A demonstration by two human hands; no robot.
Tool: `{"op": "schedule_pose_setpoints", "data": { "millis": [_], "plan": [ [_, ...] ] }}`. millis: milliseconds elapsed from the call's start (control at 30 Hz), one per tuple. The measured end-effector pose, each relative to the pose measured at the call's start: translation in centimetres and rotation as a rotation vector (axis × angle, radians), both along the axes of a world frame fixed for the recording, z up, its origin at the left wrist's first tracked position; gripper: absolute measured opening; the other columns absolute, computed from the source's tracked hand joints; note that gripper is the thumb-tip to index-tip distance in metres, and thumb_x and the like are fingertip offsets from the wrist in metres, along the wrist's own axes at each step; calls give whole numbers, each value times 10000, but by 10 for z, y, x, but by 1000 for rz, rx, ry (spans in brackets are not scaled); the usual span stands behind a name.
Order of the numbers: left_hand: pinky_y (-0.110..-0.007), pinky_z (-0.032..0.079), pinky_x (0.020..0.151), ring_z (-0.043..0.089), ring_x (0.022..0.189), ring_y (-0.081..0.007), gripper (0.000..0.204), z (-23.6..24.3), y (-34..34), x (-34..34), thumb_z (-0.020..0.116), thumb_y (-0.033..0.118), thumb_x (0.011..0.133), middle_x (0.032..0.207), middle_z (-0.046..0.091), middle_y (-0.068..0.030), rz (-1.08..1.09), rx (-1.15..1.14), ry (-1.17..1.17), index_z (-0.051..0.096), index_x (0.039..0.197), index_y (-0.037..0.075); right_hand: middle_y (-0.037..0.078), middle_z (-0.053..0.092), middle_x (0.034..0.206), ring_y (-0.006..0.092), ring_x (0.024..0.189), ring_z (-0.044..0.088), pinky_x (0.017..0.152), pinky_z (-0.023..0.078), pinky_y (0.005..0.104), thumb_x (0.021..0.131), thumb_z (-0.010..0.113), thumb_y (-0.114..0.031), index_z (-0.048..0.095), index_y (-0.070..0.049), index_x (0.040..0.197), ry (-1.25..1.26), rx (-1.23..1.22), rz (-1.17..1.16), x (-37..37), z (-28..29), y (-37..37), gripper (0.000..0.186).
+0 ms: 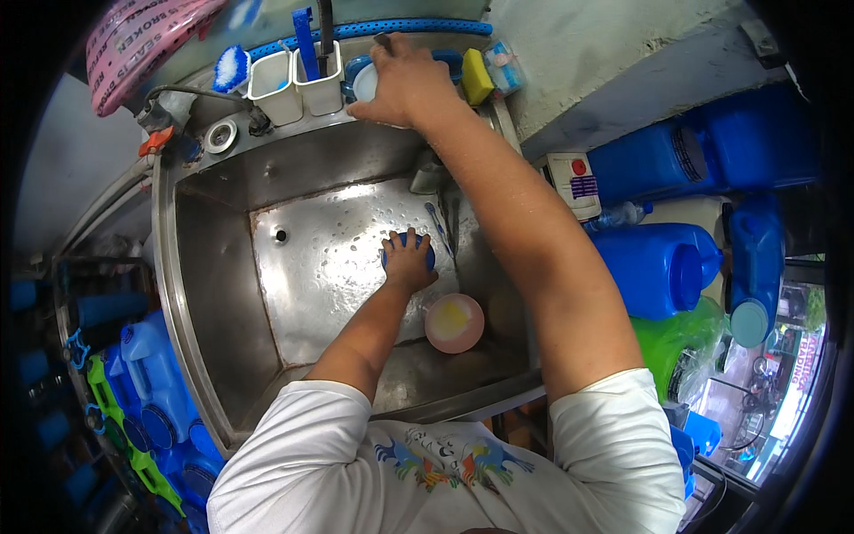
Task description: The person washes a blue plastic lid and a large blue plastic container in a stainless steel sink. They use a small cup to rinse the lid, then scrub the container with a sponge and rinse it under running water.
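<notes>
Left hand (409,270), fingers splayed, holding a blue round item (431,256) inside the steel sink (213,303), best pressed evenly; right hand (411,82), wide, at a blue container (452,62) on the back ledge, contact unclear.

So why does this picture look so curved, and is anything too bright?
In the head view, fisheye distortion bends the rim of the steel sink and the corners go black; also in the head view, glare whitens patches of the sink floor near the left hand, and the opening at lower right looks washed out.
</notes>
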State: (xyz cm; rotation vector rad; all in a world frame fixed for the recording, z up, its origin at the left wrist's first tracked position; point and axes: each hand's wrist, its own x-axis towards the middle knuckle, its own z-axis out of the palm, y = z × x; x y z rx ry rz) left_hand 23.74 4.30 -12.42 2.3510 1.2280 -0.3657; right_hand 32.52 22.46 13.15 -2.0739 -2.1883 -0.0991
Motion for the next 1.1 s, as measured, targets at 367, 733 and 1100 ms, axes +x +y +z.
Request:
{"op": "schedule_pose_setpoints", "data": {
  "millis": [367,733,1100],
  "plan": [
    [-652,221,1110,243,1397,-516,890,16,10,-1,741,523,721,1543,301,-176,-25,-18,6,401,1486,222,132,465,1363,360,1179,551,891,504,541,720,730,-573,544,-12,1325,-116,-63,65,-17,-2,-7,846],
    [-661,196,1117,230,1397,-537,923,8,10,5,726,540,732,1561,280,-188,-12,-28,53,349,1514,226,193,360,1522,375,1315,478,997,439,568,723,713,-613,506,-54,1398,50,46,19,1,-9,-1,900],
    [-548,293,1127,345,1374,-435,1056,55,18,-69,846,420,646,1496,369,-232,125,222,-745,316,1531,193,141,545,1311,340,1124,587,914,499,575,829,654,-622,507,-125,1368,1966,-208,132,79,15,-91,749]
  ]
}}
